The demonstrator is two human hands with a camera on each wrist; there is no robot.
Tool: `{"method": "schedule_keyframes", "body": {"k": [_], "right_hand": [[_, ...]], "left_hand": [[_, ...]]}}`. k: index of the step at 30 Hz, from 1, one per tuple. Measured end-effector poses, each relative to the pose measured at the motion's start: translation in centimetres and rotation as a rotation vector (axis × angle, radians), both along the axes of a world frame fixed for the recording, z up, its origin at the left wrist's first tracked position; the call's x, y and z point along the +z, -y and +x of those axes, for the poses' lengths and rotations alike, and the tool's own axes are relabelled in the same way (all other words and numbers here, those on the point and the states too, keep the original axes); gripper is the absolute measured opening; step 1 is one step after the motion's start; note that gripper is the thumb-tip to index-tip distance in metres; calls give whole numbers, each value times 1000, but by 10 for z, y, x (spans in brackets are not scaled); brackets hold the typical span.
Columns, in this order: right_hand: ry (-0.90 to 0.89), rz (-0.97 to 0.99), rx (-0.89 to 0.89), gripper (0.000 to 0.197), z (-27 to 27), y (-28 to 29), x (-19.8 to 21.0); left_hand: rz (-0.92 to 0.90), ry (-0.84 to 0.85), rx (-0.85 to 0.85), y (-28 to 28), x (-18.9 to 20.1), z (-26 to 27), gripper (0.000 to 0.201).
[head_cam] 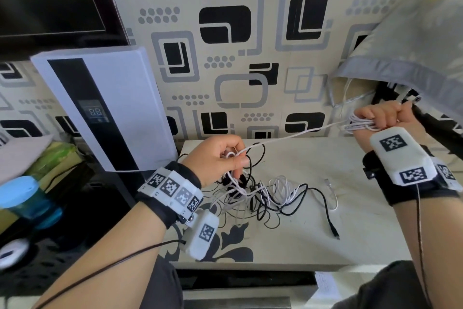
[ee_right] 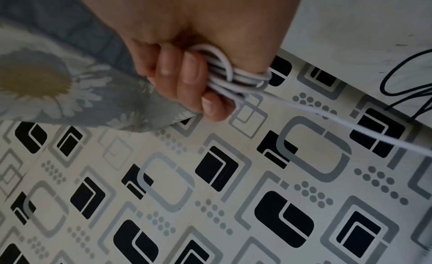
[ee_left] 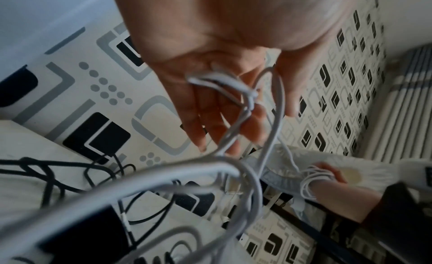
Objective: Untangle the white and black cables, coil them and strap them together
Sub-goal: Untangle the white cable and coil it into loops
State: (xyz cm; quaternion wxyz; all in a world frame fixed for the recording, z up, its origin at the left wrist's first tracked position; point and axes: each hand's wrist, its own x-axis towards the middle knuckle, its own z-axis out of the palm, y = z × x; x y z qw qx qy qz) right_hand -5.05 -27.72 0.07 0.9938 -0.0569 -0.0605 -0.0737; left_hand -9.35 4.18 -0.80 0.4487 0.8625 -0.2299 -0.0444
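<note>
My right hand (head_cam: 383,118) is raised at the right and grips several coiled loops of the white cable (head_cam: 295,134); the right wrist view shows the fingers (ee_right: 187,77) curled round the loops (ee_right: 236,77). A taut strand runs from there down-left to my left hand (head_cam: 225,155), which pinches white cable loops (ee_left: 233,86) between thumb and fingers above the pile. The black cable (head_cam: 315,193) lies tangled with more white cable (head_cam: 280,186) on the table (head_cam: 363,221). Its plug end (head_cam: 334,233) points toward the front edge.
A white appliance (head_cam: 107,108) with a dark display strip leans against the patterned wall at the left. A grey floral pillow (head_cam: 413,50) hangs over the right side. A blue-lidded container (head_cam: 22,196) stands at the far left. A loose white connector (head_cam: 330,191) lies right of the pile.
</note>
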Motion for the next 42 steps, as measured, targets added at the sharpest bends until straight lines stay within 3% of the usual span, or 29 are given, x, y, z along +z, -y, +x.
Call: {"method": "schedule_keyframes", "body": {"k": [5, 14, 19, 25, 27, 30, 35, 38, 42], "right_hand": [[-42, -14, -9, 49, -1, -3, 4], [-104, -135, -28, 56, 4, -5, 2], [-171, -236, -57, 44, 9, -18, -3], [-343, -623, -11, 29, 21, -47, -8], [-405, -938, 21, 28, 23, -61, -12], [-290, -1461, 128, 38, 6, -82, -16], [-45, -1895, 388, 35, -17, -94, -21], [25, -1859, 612, 41, -25, -101, -23], [74, -1682, 829, 77, -39, -118, -19]], "left_hand": [[26, 80, 78, 3, 3, -5, 16], [144, 108, -41, 9, 9, -13, 12], [68, 137, -87, 10, 14, -18, 10], [-147, 114, -146, 10, 18, -24, 14], [-216, 93, -166, 8, 19, -24, 14], [-311, 47, -182, 4, 19, -21, 16], [-461, -8, -138, -1, 15, -17, 20], [-494, 19, -15, -4, 14, -10, 18], [-454, 88, 227, -4, 11, -1, 24]]}}
